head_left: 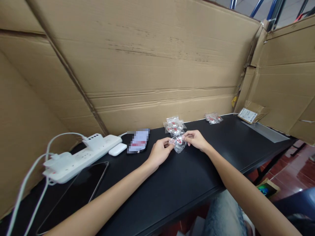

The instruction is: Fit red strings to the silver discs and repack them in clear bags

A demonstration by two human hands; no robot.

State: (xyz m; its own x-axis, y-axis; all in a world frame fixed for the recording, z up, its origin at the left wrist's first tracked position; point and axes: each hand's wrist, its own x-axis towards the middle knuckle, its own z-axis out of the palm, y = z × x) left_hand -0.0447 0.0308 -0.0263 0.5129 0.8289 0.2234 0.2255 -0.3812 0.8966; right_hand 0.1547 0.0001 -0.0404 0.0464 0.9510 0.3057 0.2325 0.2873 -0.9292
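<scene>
Counted: two hands (161, 152), one held packet (180, 141), two packet piles (174, 126). Equipment: one phone (139, 141), one tablet (76, 193), one power strip (80, 161), two adapters (94, 142), one white case (117, 149), one parcel (248, 115).

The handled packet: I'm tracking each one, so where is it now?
In the head view, the handled packet is slightly right of centre, between the left hand and right hand, in front of the larger packet pile.

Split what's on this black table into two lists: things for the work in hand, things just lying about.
Likely in the work:
clear plastic packet with round silvery disc and red mark, between left hand and right hand
similar clear packets piled behind it
smaller clear-packet pile, farther right

Likely just lying about:
long white power strip
small white rounded case
lit black-edged phone
large dark-screened tablet
brown white-labelled parcel
</scene>
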